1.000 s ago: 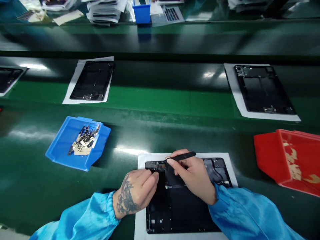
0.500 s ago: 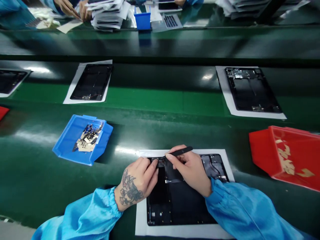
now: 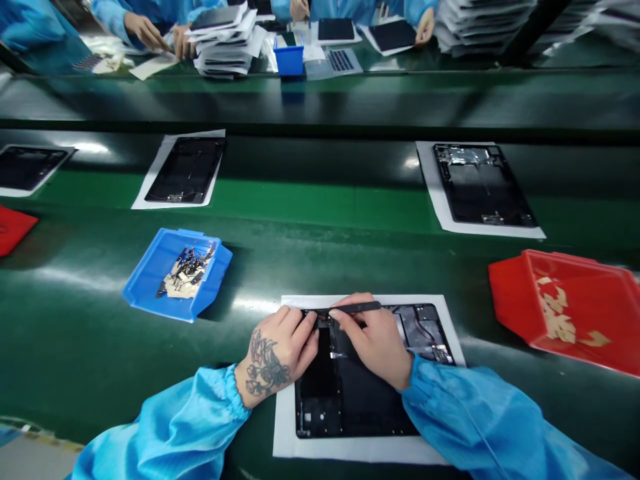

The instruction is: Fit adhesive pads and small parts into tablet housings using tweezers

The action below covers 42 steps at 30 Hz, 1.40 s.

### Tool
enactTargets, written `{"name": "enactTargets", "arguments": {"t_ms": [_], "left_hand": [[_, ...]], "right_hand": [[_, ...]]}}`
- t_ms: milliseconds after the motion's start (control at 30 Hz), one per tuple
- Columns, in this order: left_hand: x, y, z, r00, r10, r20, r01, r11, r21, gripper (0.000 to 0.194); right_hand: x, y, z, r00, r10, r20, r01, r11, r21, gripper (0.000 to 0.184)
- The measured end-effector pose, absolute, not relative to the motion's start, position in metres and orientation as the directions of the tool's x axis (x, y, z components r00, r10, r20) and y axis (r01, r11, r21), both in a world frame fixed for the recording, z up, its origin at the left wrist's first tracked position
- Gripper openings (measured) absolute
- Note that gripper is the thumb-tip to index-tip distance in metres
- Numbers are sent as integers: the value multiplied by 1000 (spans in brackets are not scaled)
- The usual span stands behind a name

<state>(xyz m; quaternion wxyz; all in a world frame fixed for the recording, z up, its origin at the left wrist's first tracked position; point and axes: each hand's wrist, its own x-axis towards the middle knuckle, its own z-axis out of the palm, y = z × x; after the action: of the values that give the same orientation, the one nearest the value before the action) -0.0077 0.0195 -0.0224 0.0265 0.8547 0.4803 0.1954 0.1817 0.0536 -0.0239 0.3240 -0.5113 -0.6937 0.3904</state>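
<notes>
A dark, open tablet housing lies on a white sheet in front of me. My right hand pinches black tweezers, held nearly level, their tip at the housing's upper left edge. By that tip, my left hand, tattooed on its back, rests with thumb and index finger together on the same corner. Whatever sits between those left fingers is too small and covered to make out. The right hand and sleeve hide part of the housing's middle.
A blue bin of small flat parts stands left; a red bin with tan scraps stands right. Beyond, tablet housings lie on sheets along a green belt. Co-workers' hands and paper stacks are across.
The tweezers have tipped flatter in my right hand, while both hands stay at the same corner. My view has shifted slightly, showing more of the far bench. The belt's housings slid a little left.
</notes>
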Motion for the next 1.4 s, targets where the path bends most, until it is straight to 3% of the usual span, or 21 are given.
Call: {"name": "enactTargets", "arguments": {"t_ms": [233,300,500,667,833,1100,1267,1400], "left_hand": [[-8,21,-25,464,824,325,809,-544,223,26],[-8,21,-25,464,821,332,809,-546,218,26],[-8,20,-23,456,835,307,820,-529,220,24],[-8,20,-23,454,841,294,819,-524,233,24],[-8,21,-23,461,834,303,813,-534,233,25],[-10,19,-25,463,848,257,791,-526,311,29],[-9,20,-24,492,827,272,771,-559,305,31],[-9,20,-21,516,816,259,755,-576,313,30]], "right_hand": [[183,50,-30,-385,841,381,503,537,-677,14],[183,49,-31,-403,816,414,501,575,-647,15],[184,49,-33,-370,866,335,542,494,-680,15],[185,53,-32,-381,840,386,511,539,-669,12],[194,58,-26,-250,849,465,456,527,-717,7],[196,54,-19,-351,886,304,524,455,-720,2],[194,54,-21,-451,857,251,471,467,-748,5],[195,55,-19,-426,878,217,474,421,-773,7]]}}
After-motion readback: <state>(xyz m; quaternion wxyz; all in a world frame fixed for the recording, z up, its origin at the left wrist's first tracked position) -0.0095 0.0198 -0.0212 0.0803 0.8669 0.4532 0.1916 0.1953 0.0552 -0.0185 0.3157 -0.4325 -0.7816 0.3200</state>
